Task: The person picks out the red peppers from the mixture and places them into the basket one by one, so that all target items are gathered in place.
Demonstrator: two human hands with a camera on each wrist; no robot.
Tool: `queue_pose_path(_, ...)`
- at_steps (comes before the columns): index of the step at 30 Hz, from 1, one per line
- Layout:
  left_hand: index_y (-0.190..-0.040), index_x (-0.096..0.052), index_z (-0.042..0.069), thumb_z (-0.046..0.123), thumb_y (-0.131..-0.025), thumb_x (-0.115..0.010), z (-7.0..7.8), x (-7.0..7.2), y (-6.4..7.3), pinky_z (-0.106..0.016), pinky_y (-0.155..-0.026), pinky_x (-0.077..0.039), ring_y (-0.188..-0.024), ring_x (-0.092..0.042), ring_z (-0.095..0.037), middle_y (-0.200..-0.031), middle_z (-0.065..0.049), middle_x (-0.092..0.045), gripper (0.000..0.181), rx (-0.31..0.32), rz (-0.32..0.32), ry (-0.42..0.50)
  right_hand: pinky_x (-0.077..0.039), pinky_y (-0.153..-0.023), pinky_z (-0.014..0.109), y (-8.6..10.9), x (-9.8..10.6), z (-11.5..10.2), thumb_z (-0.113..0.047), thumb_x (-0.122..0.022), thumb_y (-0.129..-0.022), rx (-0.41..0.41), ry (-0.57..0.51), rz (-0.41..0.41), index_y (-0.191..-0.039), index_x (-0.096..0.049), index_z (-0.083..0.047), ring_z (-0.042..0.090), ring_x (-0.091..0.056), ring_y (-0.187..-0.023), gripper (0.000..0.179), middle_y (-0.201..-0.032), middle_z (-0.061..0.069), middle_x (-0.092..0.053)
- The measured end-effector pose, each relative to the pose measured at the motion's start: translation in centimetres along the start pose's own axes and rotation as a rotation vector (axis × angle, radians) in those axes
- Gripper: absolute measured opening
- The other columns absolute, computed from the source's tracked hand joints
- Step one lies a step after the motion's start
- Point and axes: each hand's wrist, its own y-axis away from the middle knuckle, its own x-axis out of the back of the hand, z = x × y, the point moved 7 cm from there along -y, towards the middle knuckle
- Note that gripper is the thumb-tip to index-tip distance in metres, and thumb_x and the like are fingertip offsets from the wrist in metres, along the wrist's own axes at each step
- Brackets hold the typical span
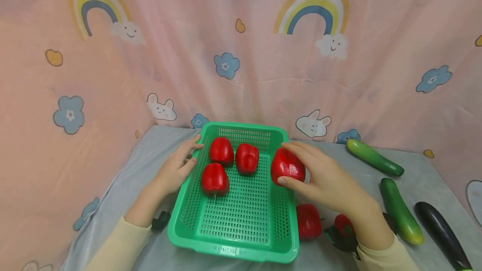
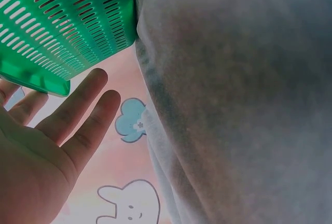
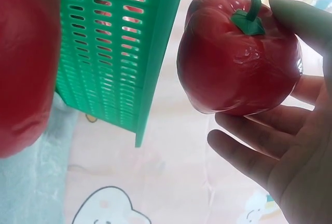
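Observation:
My right hand grips a red bell pepper between thumb and fingers, above the right rim of a green plastic basket. In the right wrist view the held pepper shows its green stem, beside the basket's slotted wall. Inside the basket, toward its far left, lie three more red bell peppers. My left hand rests at the basket's left rim, its fingers extended; the left wrist view shows those fingers loosely spread by the rim.
Another red bell pepper sits against the basket's right side. Partly behind my right wrist is a smaller red item with dark leaves. Farther right lie two green cucumber-like vegetables and an eggplant. A patterned pink curtain hangs behind the grey-covered table.

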Motion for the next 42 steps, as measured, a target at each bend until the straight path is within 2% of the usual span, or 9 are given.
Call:
queue_pose_path(6, -0.152, -0.059, 0.007, 0.012, -0.109, -0.054, -0.1, -0.1, 0.1, -0.062, -0.105, -0.055, -0.129, -0.066, -0.035, -0.176, -0.003, -0.036, 0.044, 0.008, -0.003, 0.005, -0.067, -0.083, 0.05, -0.4, -0.2, -0.3, -0.057, -0.082, -0.094, 0.01, -0.001, -0.011, -0.16, -0.054, -0.017, 0.035, -0.058, -0.138, 0.082, -0.158, 0.008, -0.056)
queue_pose_path(10, -0.152, -0.059, 0.008, 0.012, -0.109, -0.054, -0.2, -0.1, 0.0, -0.063, -0.106, -0.054, -0.134, -0.063, -0.035, -0.177, -0.003, -0.036, 0.043, 0.006, -0.003, 0.011, -0.064, -0.091, 0.054, -0.8, -0.3, -0.7, -0.056, -0.08, -0.096, 0.05, 0.016, 0.009, -0.16, -0.055, -0.016, 0.034, -0.056, -0.142, 0.08, -0.159, 0.007, -0.055)
queue_pose_path(20, -0.153, -0.058, 0.008, 0.014, -0.109, -0.054, -0.2, -0.1, -0.1, -0.063, -0.107, -0.053, -0.134, -0.063, -0.035, -0.176, -0.003, -0.037, 0.044, 0.003, -0.007, 0.003, -0.06, -0.1, 0.058, -1.8, -0.6, -2.0, -0.058, -0.078, -0.096, 0.096, 0.026, 0.012, -0.16, -0.056, -0.015, 0.034, -0.051, -0.149, 0.079, -0.162, 0.007, -0.054)
queue_pose_path(27, -0.155, -0.057, 0.009, 0.014, -0.11, -0.054, -0.3, -0.1, -0.1, -0.063, -0.106, -0.054, -0.129, -0.066, -0.035, -0.176, -0.003, -0.037, 0.045, 0.009, -0.005, 0.003, -0.059, -0.104, 0.055, -2.6, -1.1, -3.0, -0.056, -0.079, -0.096, 0.146, 0.023, 0.013, -0.158, -0.057, -0.013, 0.03, -0.053, -0.146, 0.079, -0.159, 0.005, -0.057)
queue_pose_path(30, -0.154, -0.058, 0.009, 0.013, -0.11, -0.054, -0.3, 0.0, 0.0, -0.063, -0.107, -0.054, -0.134, -0.063, -0.036, -0.176, -0.004, -0.037, 0.045, 0.008, -0.005, 0.01, -0.059, -0.103, 0.054, -2.9, -1.5, -3.3, -0.058, -0.078, -0.096, 0.152, 0.017, 0.006, -0.159, -0.056, -0.014, 0.03, -0.054, -0.146, 0.08, -0.158, 0.005, -0.057)
queue_pose_path(36, -0.152, -0.059, 0.008, 0.012, -0.109, -0.054, -0.4, -0.1, -0.1, -0.062, -0.11, -0.052, -0.153, -0.047, -0.034, -0.177, -0.004, -0.035, 0.043, -0.008, -0.007, 0.021, -0.062, -0.099, 0.052, -3.4, -1.9, -3.7, -0.059, -0.077, -0.097, 0.158, -0.001, 0.002, -0.16, -0.055, -0.015, 0.029, -0.055, -0.145, 0.08, -0.158, 0.005, -0.057)
queue_pose_path(42, -0.152, -0.058, 0.007, 0.011, -0.109, -0.053, -0.2, -0.2, -0.1, -0.062, -0.109, -0.053, -0.154, -0.045, -0.034, -0.177, -0.004, -0.036, 0.044, -0.013, -0.008, 0.023, -0.063, -0.096, 0.05, -3.8, -2.4, -3.9, -0.058, -0.079, -0.096, 0.168, -0.021, -0.006, -0.16, -0.055, -0.015, 0.029, -0.054, -0.144, 0.08, -0.158, 0.005, -0.057)
